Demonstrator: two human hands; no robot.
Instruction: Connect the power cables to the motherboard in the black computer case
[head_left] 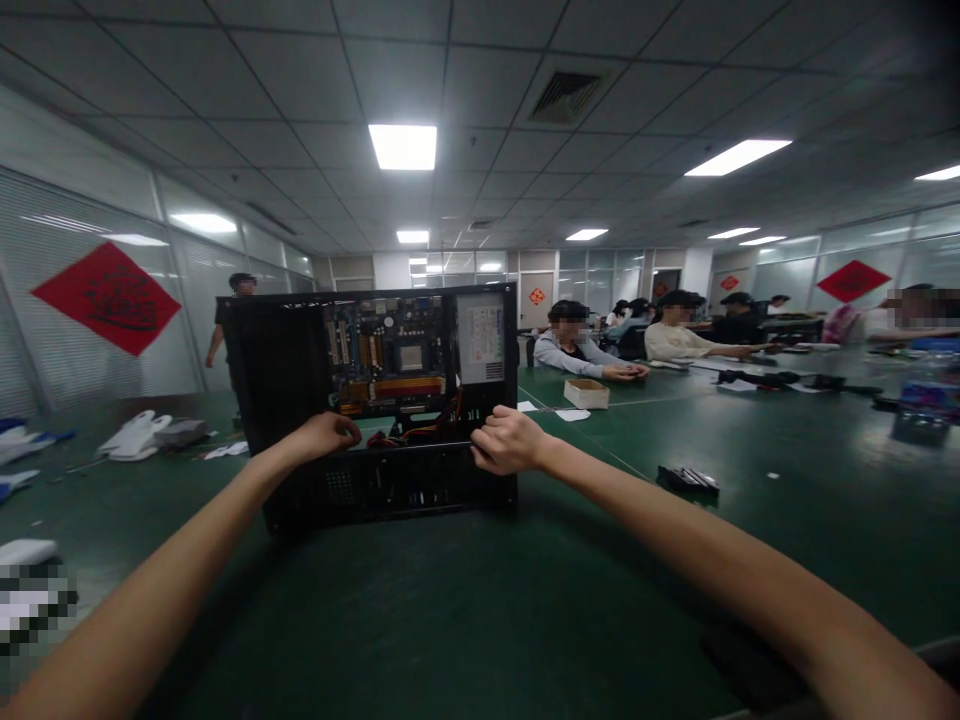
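A black open computer case stands on the green table, its side off so the motherboard and the power supply show. Both my arms reach out to it. My left hand is curled closed over the case's near rim, left of a bundle of red and yellow cables. My right hand is closed in a fist on the same rim at the right end. Whether anything small lies inside either hand is hidden.
A small black part lies on the table to the right. Beyond the case sit a cardboard box and paper. Several people sit along the far right of the table; one person stands at back left. White objects lie at left.
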